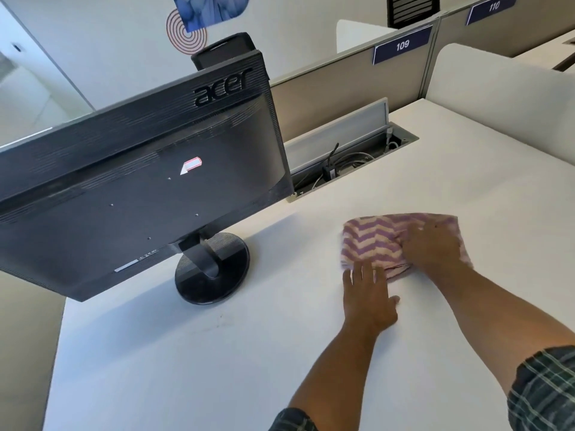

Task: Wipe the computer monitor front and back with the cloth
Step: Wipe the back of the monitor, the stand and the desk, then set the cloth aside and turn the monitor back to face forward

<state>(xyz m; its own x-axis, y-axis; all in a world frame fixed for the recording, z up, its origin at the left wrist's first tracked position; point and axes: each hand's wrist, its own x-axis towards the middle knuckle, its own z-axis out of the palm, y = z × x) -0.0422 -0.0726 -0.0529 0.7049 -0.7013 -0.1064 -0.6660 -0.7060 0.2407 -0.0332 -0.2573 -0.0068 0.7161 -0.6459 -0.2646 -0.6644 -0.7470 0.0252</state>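
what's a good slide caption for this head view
Both hands, left and right, rest on a folded cloth beside the monitor, its back facing the camera.

Both arms extended forward. Left hand [368,293] flat, palm down, fingers straight and spread. Right hand [434,244] palm down, fingers curled.
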